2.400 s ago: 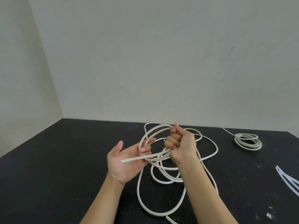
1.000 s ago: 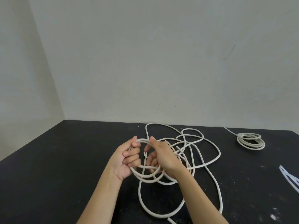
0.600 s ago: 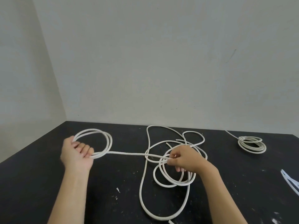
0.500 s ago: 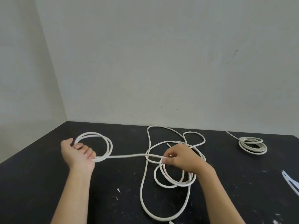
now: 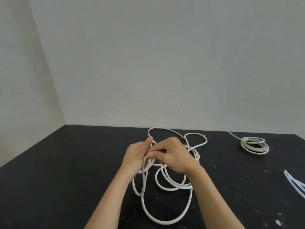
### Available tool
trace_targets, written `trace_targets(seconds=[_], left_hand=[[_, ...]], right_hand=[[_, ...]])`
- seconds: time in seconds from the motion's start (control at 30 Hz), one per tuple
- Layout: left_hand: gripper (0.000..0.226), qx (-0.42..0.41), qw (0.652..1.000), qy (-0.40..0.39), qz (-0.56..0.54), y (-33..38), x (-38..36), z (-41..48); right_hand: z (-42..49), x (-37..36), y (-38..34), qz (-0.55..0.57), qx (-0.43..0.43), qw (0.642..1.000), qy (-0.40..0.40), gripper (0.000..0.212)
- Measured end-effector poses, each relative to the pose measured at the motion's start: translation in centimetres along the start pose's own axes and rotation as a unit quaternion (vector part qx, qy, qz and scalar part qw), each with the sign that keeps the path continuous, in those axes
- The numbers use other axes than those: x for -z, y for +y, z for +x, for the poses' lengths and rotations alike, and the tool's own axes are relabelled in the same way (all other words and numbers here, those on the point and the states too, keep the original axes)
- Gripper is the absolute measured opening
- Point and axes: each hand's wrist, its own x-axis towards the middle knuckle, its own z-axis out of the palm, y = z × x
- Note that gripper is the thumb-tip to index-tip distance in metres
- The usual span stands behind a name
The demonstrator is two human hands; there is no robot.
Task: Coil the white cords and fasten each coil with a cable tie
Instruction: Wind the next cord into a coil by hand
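Observation:
A long white cord (image 5: pixel 166 220) lies in loose loops on the black table (image 5: pixel 66 171), in front of me. My left hand (image 5: pixel 135 156) holds a small coil of this cord, with loops hanging below the palm. My right hand (image 5: pixel 173 156) is close beside it, fingers pinched on a strand of the same cord. The two hands almost touch above the tangle. A second white cord (image 5: pixel 254 145), coiled and fastened, rests at the far right of the table. White cable ties (image 5: pixel 295 184) lie at the right edge.
A pale wall stands right behind the table's far edge, and another wall closes the left side. The table's left part is bare black surface with small white specks near the front right.
My left hand, which had been out to the left with the coil, has come back to the middle. My right hand rose from the tangle and met it with a strand.

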Motion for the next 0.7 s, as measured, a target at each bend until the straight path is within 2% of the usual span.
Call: trace_targets(seconds=[0.07, 0.17, 0.3, 0.37, 0.43, 0.53, 0.63, 0.7], left_hand=[[0.056, 0.026, 0.996, -0.026, -0.077, 0.4, 0.0, -0.4], [0.055, 0.101, 0.974, -0.042, -0.196, 0.5, 0.2, -0.4], [0.052, 0.193, 0.908, -0.063, -0.367, -0.3, 0.7, 0.2], [0.053, 0.204, 0.872, -0.034, -0.443, -0.8, 1.5, 0.6], [0.052, 0.192, 0.848, 0.033, -0.492, -1.4, 2.5, 0.8], [0.047, 0.159, 0.823, 0.131, -0.529, -2.0, 3.9, 0.9], [0.046, 0.135, 0.807, 0.168, -0.549, -1.9, 4.5, 0.9], [0.049, 0.122, 0.809, 0.167, -0.55, -1.6, 4.4, 1.0]], right_hand=[[0.1, -0.2, 0.1, 0.031, 0.004, 0.999, 0.043, 0.018], [0.5, -0.1, 0.3, 0.08, -0.023, 0.983, 0.161, 0.024], [0.8, 0.6, 1.4, 0.058, -0.073, 0.959, 0.268, 0.034], [0.6, 1.3, 2.3, 0.041, -0.119, 0.946, 0.298, 0.036], [0.3, 2.4, 3.5, 0.015, -0.18, 0.942, 0.281, 0.032], [-0.4, 3.7, 4.3, -0.098, -0.274, 0.941, 0.171, 0.026], [-0.8, 3.4, 3.1, -0.28, -0.321, 0.902, 0.065, 0.015], [-0.5, 2.3, 2.1, -0.382, -0.298, 0.875, 0.011, 0.022]])
